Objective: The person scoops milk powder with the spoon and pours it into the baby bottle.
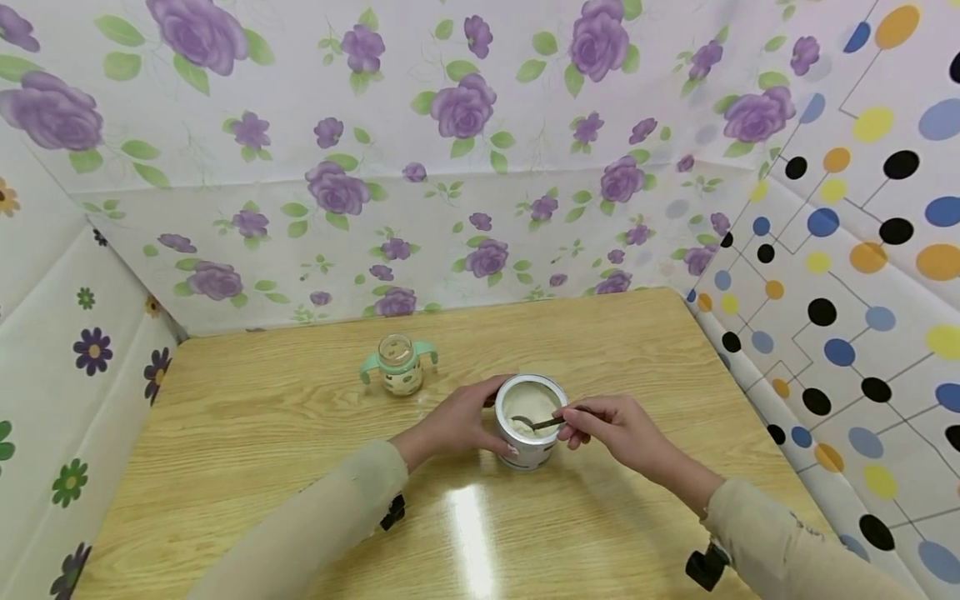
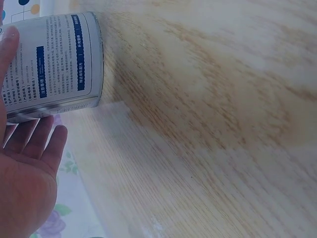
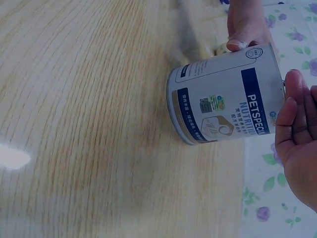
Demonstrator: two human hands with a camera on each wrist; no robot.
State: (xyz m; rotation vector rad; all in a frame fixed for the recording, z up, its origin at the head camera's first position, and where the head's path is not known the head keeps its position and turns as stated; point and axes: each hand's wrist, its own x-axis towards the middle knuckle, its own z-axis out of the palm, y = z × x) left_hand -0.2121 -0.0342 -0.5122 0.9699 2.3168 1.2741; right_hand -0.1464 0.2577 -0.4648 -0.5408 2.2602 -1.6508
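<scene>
A can of pale milk powder (image 1: 531,398) stands on the table with its top uncovered. My left hand (image 1: 461,421) holds the can (image 1: 527,457) from the left side, thumb at the front and fingers round the back. In the left wrist view, printed text and dark blue bars cover the can's wall (image 2: 59,59). My right hand (image 1: 618,432) pinches the handle of a metal spoon (image 1: 549,423) at the can's right rim. The spoon's bowl is inside the can, at the powder. In the right wrist view, the can hides the spoon from the right hand (image 3: 302,144).
Left of the can, farther back, stands a baby bottle (image 1: 402,367) with mint-green handles and an open neck. The wooden table (image 1: 270,400) meets a flower-patterned cloth (image 1: 420,217) behind and a dotted cloth (image 1: 847,317) at the right.
</scene>
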